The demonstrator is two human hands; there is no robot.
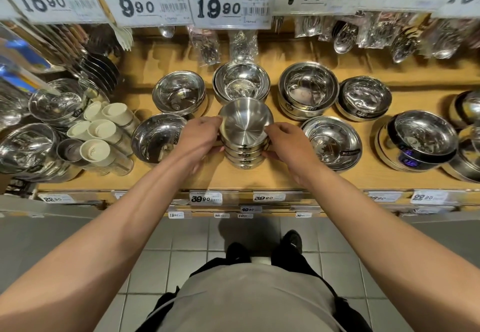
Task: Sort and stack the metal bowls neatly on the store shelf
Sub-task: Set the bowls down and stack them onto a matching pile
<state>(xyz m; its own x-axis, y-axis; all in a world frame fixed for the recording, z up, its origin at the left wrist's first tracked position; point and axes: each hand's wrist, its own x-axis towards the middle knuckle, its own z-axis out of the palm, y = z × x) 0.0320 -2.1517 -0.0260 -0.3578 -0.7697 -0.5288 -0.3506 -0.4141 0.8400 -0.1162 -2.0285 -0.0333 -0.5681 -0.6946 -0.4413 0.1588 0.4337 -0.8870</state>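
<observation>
Head: both hands [198,137] round bowl stack [245,134], nr shelf [280,178] edge.

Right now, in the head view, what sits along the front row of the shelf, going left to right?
White cups → shiny bowl → left hand → brushed bowl stack held between both hands → right hand → bowl with dark label → black-banded bowl stack.

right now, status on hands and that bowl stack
Left hand and right hand both gripping the centre bowl stack, one each side. Stack on the shelf, looks straight. Neighbouring bowls close on both sides, none touching.
</observation>
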